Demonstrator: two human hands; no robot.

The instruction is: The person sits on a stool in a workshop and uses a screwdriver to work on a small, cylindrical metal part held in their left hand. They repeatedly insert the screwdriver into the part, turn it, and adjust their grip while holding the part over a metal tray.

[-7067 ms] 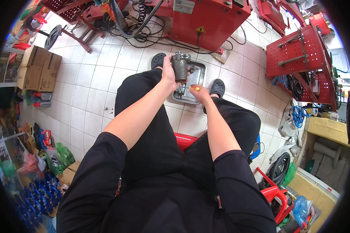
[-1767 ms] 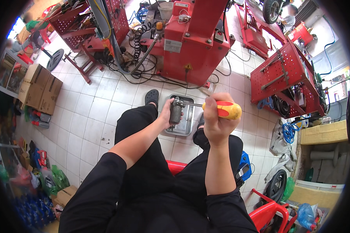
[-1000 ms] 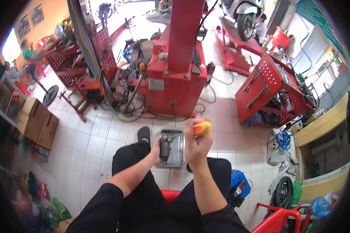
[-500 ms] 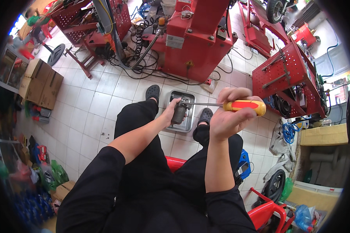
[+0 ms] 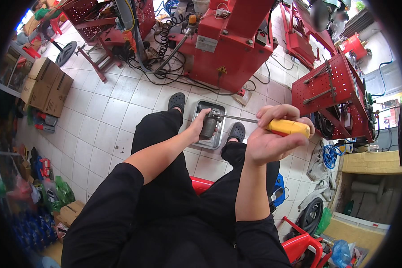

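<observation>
My left hand (image 5: 198, 127) is closed round a dark grey cylindrical metal part (image 5: 207, 128), which has small fittings at its far end. It is held above a shallow metal tray (image 5: 219, 139) on the floor between my feet. In my right hand (image 5: 272, 139) is a screwdriver (image 5: 295, 127) with a yellow and red handle and a long thin shaft. The fingers curl over the handle while the thumb lies along its near side. The shaft points left, and its tip meets the fittings on the metal part; the exact contact is too small to make out.
A large red machine (image 5: 223, 58) stands ahead, with black cables (image 5: 165, 79) on the tiles before it. To the right is a red perforated tool cart (image 5: 317, 85). Cardboard boxes (image 5: 47, 87) are stacked at left. A red plastic chair (image 5: 299, 245) is at lower right.
The screwdriver handle has turned in my right hand, showing more yellow, and has shifted slightly right and down. My right fingers have moved over it. My left hand keeps its hold on the metal part.
</observation>
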